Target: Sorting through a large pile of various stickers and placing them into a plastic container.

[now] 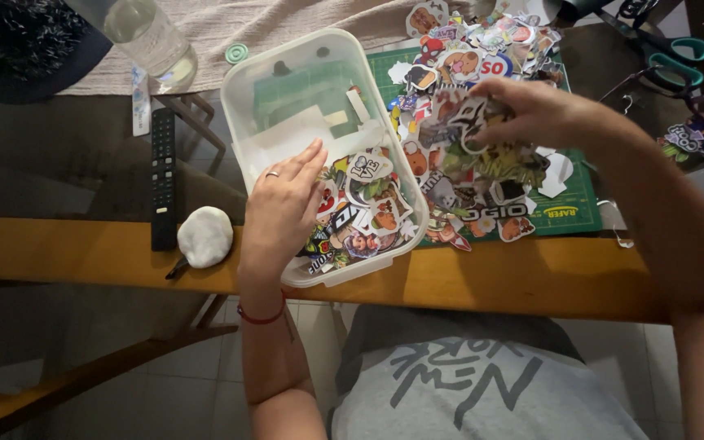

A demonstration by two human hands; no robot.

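Some cut-out stickers (360,216) are already gathered in the clear plastic box (242,106) under the flat, spread-fingered left hand (283,204), while many more remain heaped on the green mat (568,208), where one sticker (470,118) is pinched by the right hand (543,114)

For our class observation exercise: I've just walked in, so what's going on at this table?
A person sits at a glass-topped table with a wooden edge, handling cut-out stickers. The left hand rests inside a clear plastic box partly filled with stickers, while the right hand pinches a sticker above a loose sticker pile on a green cutting mat. Scissors, a remote and a bottle lie nearby.
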